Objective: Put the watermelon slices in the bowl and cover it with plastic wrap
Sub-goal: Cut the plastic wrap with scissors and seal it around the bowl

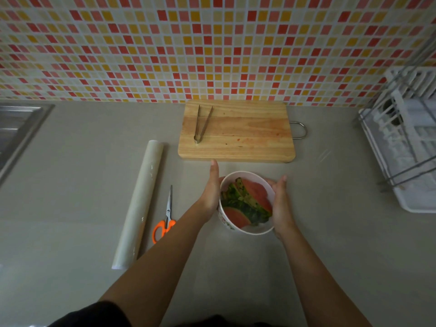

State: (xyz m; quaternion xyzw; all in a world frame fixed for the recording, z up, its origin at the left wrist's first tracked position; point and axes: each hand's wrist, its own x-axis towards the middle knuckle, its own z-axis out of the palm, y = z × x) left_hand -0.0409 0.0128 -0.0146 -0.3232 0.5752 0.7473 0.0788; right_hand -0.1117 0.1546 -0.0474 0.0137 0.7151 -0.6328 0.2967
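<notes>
A white bowl (227,223) stands on the grey counter in front of the cutting board. Several watermelon slices (250,199), red flesh with green rind, lie inside it. My left hand (212,190) presses flat against the bowl's left side with straight fingers. My right hand (280,204) lies flat against its right side in the same way. A faint glint of clear film (323,155) shows on the counter to the right of the board; whether film covers the bowl I cannot tell. The plastic wrap roll (139,204) lies to the left.
Orange-handled scissors (166,218) lie between the roll and my left arm. Metal tongs (201,125) rest on the wooden cutting board (238,133) near the tiled wall. A white dish rack (405,142) stands at the right edge, a steel sink (16,128) at the far left.
</notes>
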